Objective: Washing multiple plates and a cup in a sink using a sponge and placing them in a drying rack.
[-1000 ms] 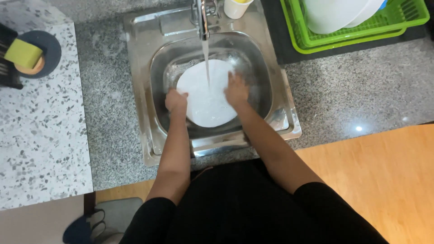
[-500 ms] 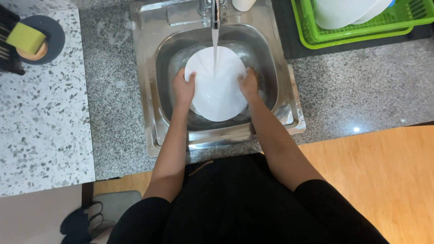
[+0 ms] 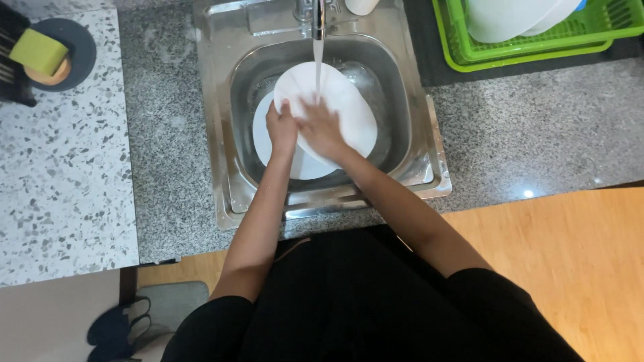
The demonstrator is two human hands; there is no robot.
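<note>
Round white plate (image 3: 349, 110) now tilts under the tap stream (image 3: 317, 64), left hand (image 3: 282, 127) gripping its edge while right hand (image 3: 322, 131), half a second ago clasping the rim, lies flat and open across its face.

Bright, even overhead light. Glare glints off the stainless steel sink (image 3: 429, 175) rim and a small spot on the speckled grey granite desk (image 3: 528, 193). The right hand (image 3: 320, 129) is motion-blurred; shadows stay soft.

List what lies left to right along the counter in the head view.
Yellow sponge on its dark round holder → steel sink where both hands handle a white plate under running water → green dish rack with white dishes.
</note>
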